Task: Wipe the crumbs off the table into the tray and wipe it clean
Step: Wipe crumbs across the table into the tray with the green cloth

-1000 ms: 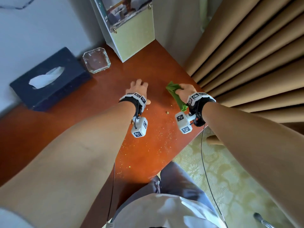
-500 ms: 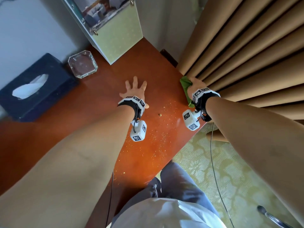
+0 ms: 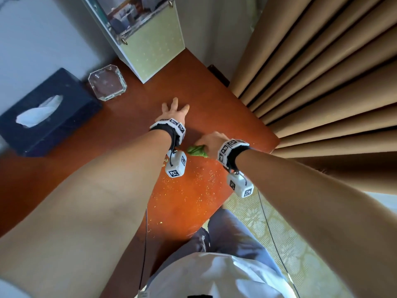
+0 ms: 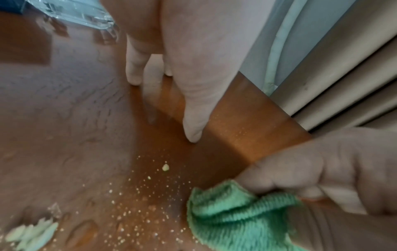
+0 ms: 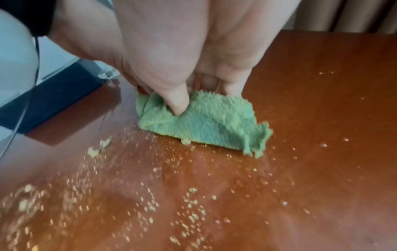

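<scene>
Two hands worked on the reddish wooden surface (image 3: pixel 137 117), ordered here from largest item to smallest. A dark tissue box (image 3: pixel 49 112) sat at the far left, with a clear glass tray (image 3: pixel 107 82) just beside it, well apart from the mess. The left hand (image 3: pixel 174 110) lay flat, fingers spread and straight, holding nothing. The right hand (image 3: pixel 211 141) gripped a bunched green cloth (image 5: pixel 199 122), thumb and fingers pinching its upper fold while its lower edge touched the wood. Being soft and light, the cloth would likely crumple under pressure, so a grip along the gathered top seemed best. Fine crumbs (image 5: pixel 150 203) lay scattered near the front edge; loose and tiny, they probably scatter easily.
</scene>
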The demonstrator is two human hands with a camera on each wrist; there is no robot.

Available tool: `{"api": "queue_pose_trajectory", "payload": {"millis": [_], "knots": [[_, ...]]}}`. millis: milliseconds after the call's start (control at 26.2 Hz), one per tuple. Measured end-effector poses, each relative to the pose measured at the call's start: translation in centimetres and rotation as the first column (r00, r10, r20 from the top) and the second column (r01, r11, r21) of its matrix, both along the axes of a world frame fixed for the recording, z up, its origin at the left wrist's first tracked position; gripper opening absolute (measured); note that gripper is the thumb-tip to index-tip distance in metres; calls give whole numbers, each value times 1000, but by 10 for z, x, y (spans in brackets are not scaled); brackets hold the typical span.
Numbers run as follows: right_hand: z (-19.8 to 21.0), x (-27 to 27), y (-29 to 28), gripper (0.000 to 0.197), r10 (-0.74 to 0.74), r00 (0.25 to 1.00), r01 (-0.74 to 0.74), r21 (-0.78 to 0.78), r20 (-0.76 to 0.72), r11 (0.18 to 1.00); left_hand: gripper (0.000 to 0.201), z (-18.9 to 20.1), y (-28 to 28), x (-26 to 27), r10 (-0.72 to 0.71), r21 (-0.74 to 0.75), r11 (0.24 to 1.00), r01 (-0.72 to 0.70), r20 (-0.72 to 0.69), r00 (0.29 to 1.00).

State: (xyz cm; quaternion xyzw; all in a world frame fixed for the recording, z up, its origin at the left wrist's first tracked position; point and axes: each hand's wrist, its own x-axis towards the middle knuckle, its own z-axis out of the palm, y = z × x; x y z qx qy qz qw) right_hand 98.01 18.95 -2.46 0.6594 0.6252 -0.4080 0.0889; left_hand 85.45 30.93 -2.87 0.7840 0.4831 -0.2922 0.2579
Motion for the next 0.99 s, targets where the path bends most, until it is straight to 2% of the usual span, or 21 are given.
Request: {"api": "queue_pose_trajectory", "payload": {"millis": [76,190,343,457,533,686,762,876,991], "knots": [[2,6,-2,47,-82,996,82,14,-32,997,88,6,-3,4,-13,19,1000,13,5,1000],[6,29,-4,47,-353,933,357,58,-62,932,82,10,-11,12,-45,65,997,43,20,999],[13,83,-23,41,-645,764,634,165,13,755,85,8,-26,28,-120,88,990,114,63,991],[7,120,-39,40,-780,620,753,214,87,622,91,8,-33,38,-124,64,991,120,73,990],[3,134,-46,45,-819,564,799,183,107,573,96,7,-36,43,-108,27,994,107,70,992],[-1,133,-49,54,-788,607,788,52,102,614,103,0,-40,48,-140,32,990,139,21,990],[3,118,-43,54,-719,684,719,54,121,693,103,-1,-41,47,-152,44,988,151,18,988],[6,87,-36,54,-528,844,530,2,97,848,97,-2,-39,46,-151,36,988,149,39,988],[5,55,-40,53,-354,933,359,-83,62,930,82,-3,-34,44,-117,23,993,116,64,991]]}}
